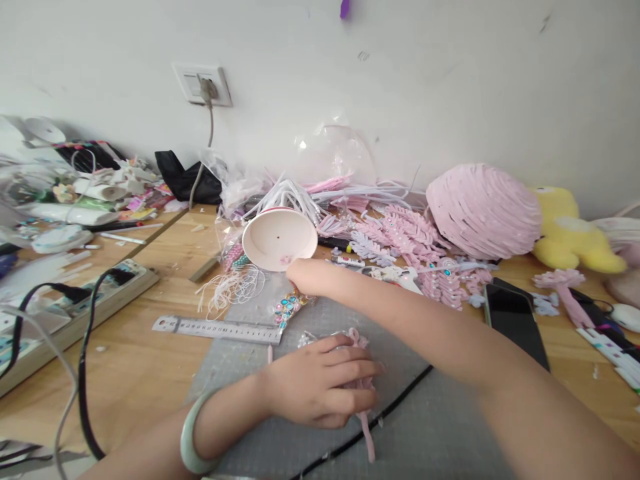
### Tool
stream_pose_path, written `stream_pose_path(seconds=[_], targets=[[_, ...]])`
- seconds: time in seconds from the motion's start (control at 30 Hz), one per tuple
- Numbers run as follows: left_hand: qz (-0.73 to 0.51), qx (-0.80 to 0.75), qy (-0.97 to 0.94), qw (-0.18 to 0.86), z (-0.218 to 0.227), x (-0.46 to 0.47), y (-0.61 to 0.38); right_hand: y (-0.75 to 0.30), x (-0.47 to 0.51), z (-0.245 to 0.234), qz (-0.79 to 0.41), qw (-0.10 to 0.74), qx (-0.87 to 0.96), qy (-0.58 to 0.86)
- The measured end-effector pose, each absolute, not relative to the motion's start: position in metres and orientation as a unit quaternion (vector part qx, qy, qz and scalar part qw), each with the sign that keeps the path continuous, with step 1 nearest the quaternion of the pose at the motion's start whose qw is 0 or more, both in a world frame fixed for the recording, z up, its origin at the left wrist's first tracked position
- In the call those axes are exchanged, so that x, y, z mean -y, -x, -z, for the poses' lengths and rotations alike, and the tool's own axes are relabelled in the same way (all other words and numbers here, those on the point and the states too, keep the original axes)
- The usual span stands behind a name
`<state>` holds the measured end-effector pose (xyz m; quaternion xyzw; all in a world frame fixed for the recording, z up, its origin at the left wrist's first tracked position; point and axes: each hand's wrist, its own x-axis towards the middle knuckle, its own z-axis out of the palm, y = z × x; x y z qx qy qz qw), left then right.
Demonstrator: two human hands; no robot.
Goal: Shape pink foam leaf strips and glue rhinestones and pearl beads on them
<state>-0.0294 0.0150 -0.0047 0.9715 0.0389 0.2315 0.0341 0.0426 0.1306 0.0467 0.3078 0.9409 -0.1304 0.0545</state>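
Observation:
My left hand (325, 383), with a pale green bangle on its wrist, lies over a pink fuzzy chenille-stem piece (367, 437), fingers curled on it. A looped end shows above the fingers and a straight stem hangs below them. Small clear and white beads (306, 339) lie beside that hand. My right hand (299, 273) reaches across to the front rim of a tilted white bowl (277, 237); its fingers are bent down and mostly hidden. Just below it lies a cluster of blue, pink and gold gems (287, 310). A steel ruler (215, 328) lies to the left.
A grey cutting mat (420, 427) lies under my hands, crossed by a black cable (395, 407). White cord (230, 290), pink chenille pieces (400, 233), a pink wrapped ball (485, 210), a yellow plush toy (570, 230), a phone (515, 320) and a power strip (75, 320) surround it.

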Motion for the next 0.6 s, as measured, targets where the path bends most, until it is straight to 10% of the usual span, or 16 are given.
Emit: stream_pose_path(seconds=[0.6], targets=[[-0.218,-0.051,-0.974,0.038,0.004,-0.015,0.03,-0.058,-0.141,-0.038,0.195,-0.001,-0.929,-0.315]])
